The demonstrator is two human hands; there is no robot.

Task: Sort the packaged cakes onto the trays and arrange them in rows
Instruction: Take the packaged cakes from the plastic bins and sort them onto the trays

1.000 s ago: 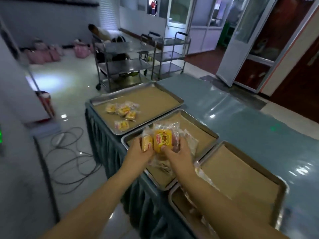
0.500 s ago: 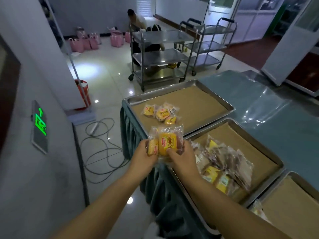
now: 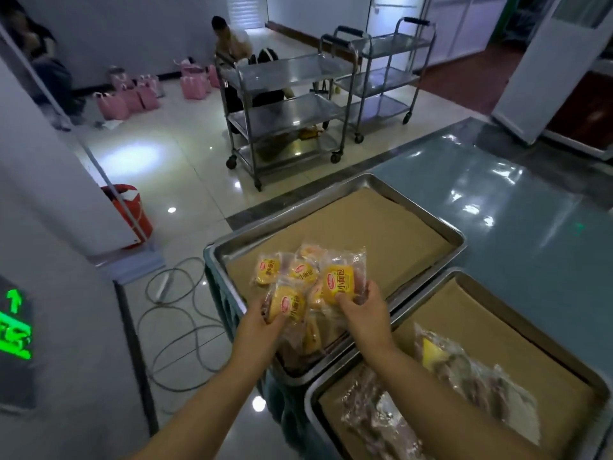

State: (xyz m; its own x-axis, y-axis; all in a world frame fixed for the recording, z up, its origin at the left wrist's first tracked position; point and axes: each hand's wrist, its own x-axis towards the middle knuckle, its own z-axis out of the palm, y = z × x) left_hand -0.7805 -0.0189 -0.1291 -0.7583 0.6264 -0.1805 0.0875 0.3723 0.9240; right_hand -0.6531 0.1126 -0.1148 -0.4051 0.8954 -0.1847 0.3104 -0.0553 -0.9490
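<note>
Hovering over the centre tray's (image 3: pixel 418 205) lower-left corner, the left hand (image 3: pixel 262 323) curls its fingers round one yellow pack (image 3: pixel 287 307) and the right hand (image 3: pixel 365 310) pinches another (image 3: pixel 341 280), seemingly to join the loose packs (image 3: pixel 267 268) there; brown packs (image 3: pixel 491 390) wait in the lower-right tray (image 3: pixel 310 396).

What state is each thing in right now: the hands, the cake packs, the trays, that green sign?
Left hand: grips left pack.
Right hand: grips right pack.
Far tray: paper-lined, loose packs, no rows yet.
Near tray: paper-lined, jumbled pile.
Sign: lit.
</note>
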